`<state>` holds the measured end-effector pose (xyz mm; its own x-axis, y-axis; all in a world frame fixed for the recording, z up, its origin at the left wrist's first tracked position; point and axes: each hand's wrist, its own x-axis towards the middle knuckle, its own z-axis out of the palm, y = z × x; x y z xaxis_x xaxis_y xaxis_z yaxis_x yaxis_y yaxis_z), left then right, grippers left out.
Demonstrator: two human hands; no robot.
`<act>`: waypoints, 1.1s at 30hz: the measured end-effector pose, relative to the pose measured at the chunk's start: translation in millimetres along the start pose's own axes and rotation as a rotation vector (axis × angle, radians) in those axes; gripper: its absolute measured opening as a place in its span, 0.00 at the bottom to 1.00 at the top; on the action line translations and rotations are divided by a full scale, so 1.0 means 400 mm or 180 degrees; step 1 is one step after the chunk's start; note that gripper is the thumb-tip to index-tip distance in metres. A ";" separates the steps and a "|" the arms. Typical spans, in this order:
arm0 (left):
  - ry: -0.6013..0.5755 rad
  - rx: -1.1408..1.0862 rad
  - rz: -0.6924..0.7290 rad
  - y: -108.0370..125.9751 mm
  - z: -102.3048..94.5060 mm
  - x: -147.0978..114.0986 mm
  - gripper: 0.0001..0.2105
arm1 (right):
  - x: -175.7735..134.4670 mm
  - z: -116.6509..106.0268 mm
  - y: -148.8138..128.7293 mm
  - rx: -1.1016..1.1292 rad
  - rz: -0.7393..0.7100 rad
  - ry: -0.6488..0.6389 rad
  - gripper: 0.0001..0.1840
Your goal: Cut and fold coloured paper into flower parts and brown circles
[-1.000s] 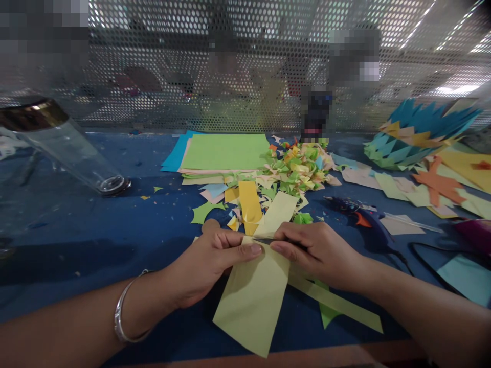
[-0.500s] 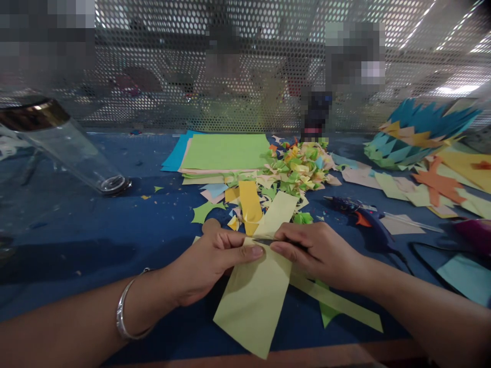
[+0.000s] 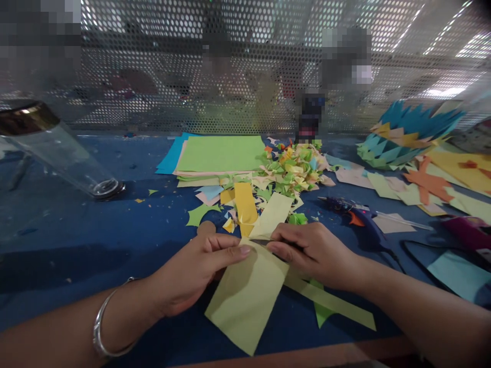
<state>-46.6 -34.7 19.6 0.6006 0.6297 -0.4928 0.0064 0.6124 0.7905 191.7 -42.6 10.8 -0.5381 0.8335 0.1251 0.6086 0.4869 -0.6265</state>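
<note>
My left hand (image 3: 209,263) pinches the upper left edge of a pale yellow-green paper sheet (image 3: 247,296), thumb on top. My right hand (image 3: 316,253) is closed around a thin dark blade (image 3: 261,242), its handle hidden in the fingers. The blade lies across the paper's top edge, pointing toward my left thumb. Just beyond it is a pale yellow paper strip (image 3: 273,212), and left of that a deeper yellow strip (image 3: 245,204). Under my right wrist a long narrow green strip (image 3: 333,301) slants out.
Behind my hands are a stack of coloured sheets (image 3: 222,153) and a heap of paper scraps (image 3: 297,166). A glue gun (image 3: 358,220) with its cord lies right. Farther right stands a folded-paper basket (image 3: 402,138). A clear bottle (image 3: 72,153) is left; a perforated metal screen (image 3: 169,61) runs behind.
My left thumb has drawn back slightly to the left along the paper edge. The whole view has shifted a little; the blade stays at the paper's top edge.
</note>
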 end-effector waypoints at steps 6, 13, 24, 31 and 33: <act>-0.0043 0.0113 -0.0065 0.002 0.008 0.004 0.13 | -0.001 -0.003 0.000 0.0002 -0.0006 0.0014 0.18; -0.0084 0.0177 -0.0052 -0.003 0.007 0.007 0.12 | -0.005 -0.002 -0.002 -0.0005 -0.0006 0.0011 0.19; -0.0060 0.0366 0.0014 -0.014 0.002 0.009 0.14 | -0.002 0.003 -0.003 -0.0052 -0.0016 0.0040 0.19; -0.0151 0.0271 0.0019 -0.015 0.002 0.013 0.14 | -0.003 0.003 -0.003 -0.0043 -0.0018 0.0007 0.19; -0.0169 0.0260 0.0019 -0.013 0.004 0.013 0.14 | -0.003 0.002 -0.005 -0.0051 -0.0024 0.0006 0.19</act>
<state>-42.3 -35.4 13.4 0.6423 0.6057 -0.4697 0.0665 0.5664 0.8214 190.8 -44.7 11.3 -0.5415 0.8304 0.1311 0.6139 0.4972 -0.6132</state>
